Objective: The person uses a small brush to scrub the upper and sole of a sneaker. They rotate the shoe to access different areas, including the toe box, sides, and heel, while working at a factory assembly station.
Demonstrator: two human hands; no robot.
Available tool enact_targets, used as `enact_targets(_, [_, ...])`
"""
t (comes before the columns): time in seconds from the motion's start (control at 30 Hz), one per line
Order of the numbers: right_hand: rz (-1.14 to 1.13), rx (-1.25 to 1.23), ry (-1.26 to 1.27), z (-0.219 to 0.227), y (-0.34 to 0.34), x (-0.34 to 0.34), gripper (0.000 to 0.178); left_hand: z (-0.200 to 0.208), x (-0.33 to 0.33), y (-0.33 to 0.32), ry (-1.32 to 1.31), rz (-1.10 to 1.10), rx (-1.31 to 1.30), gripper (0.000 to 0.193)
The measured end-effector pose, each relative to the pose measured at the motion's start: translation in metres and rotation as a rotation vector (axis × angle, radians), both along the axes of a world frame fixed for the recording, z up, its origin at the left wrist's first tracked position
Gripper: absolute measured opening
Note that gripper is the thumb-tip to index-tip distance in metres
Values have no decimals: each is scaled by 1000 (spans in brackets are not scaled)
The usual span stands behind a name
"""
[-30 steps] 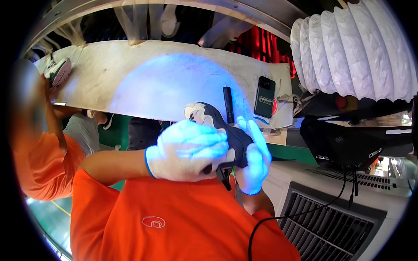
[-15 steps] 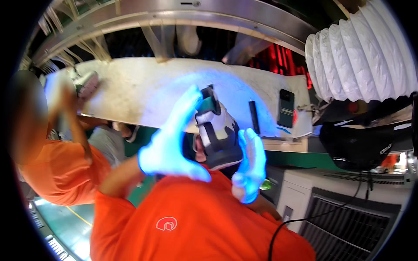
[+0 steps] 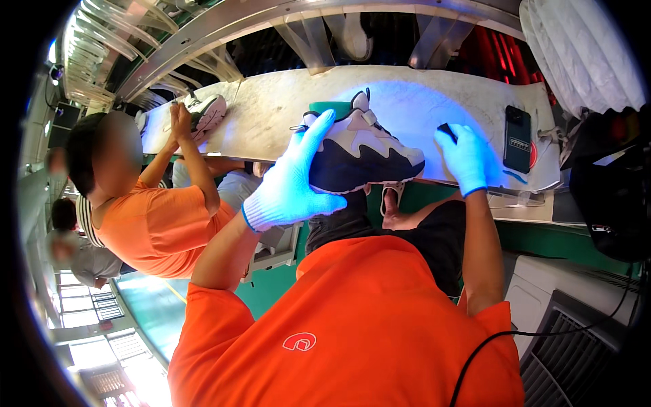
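Observation:
My left hand (image 3: pixel 288 183), in a white knit glove lit blue, is closed around the heel end of a sneaker (image 3: pixel 363 159). The sneaker is pale grey above and black along the lower side, with green inside its opening. It is held side-on at the near edge of the table, toe to the right. My right hand (image 3: pixel 464 159), gloved the same way, is closed on a slim black pen-like tool (image 3: pixel 445 129) above the tabletop, to the right of the toe. Most of that tool is hidden by the fingers.
A pale worn table (image 3: pixel 271 102) curves across, lit by a blue glow. A dark phone (image 3: pixel 517 139) lies at its right, near a white ribbed duct (image 3: pixel 583 57) and a black bag (image 3: pixel 603 197). At left, a co-worker in orange (image 3: pixel 163 217) handles another sneaker (image 3: pixel 207 114).
The sneaker has turned from pointing toward me to lying side-on, with my left hand at its heel. My right hand has left it and taken up the black pen-like tool from the table.

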State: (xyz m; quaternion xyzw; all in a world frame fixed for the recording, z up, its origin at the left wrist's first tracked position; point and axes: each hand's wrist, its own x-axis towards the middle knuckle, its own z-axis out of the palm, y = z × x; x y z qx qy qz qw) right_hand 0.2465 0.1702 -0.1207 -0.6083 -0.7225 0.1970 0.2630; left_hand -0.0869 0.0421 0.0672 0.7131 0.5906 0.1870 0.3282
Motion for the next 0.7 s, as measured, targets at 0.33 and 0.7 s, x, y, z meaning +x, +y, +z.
enact_targets(0.33, [57,-470,2211,123,2,-150,27,15,28,3,114,55,9,133])
enact_targets(0.7, [187,-389,2240,126,-9,-155,44,11,40,13,226,77,58,133])
